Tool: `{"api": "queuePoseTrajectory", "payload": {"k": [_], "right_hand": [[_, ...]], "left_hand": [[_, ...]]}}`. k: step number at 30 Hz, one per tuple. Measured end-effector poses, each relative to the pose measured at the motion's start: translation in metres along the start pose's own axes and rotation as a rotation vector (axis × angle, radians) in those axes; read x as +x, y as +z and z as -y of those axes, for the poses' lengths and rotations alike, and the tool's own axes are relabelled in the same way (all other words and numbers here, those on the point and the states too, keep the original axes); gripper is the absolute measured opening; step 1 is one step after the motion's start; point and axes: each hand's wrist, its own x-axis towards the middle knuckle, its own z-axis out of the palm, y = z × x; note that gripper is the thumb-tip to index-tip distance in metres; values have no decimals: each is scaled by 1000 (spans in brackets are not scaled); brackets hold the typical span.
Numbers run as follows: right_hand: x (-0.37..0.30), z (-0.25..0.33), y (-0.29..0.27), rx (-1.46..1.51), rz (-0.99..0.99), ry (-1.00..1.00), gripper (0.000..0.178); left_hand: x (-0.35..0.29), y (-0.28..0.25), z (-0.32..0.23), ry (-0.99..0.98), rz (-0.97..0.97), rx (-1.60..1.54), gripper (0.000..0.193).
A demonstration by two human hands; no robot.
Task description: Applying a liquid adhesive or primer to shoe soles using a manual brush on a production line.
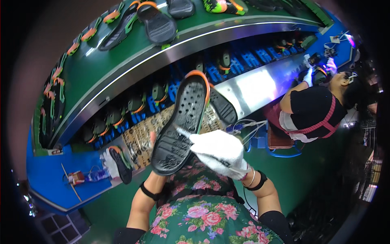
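Note:
A black shoe sole with an orange-edged toe is tilted up in front of me, its hollow, perforated inner face toward me. Glossy wet-looking streaks show on that face. My left hand grips the sole from behind at its left edge; only a fingertip shows, and the rest is hidden. My right hand, in a white knitted glove, is closed around a slim brush. The pale tip of this brush meets the middle of the sole. Just behind, another black sole lies on the bench.
Brown patterned covering lies on the bench. At left are a sole and a plastic bottle. A green conveyor carries soles above a rack of shoe uppers. A co-worker works at right near a stool.

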Motion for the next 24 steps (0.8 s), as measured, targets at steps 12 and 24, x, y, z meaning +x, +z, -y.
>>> {"api": "queuePoseTrajectory", "payload": {"k": [12,24], "right_hand": [[45,-1,-3,-184,-59,-136,29],[32,-2,-2,85,79,33,42]], "left_hand": [[14,3,45,-16,-99,226,103],[5,-19,43,-34,99,-108,88]]}}
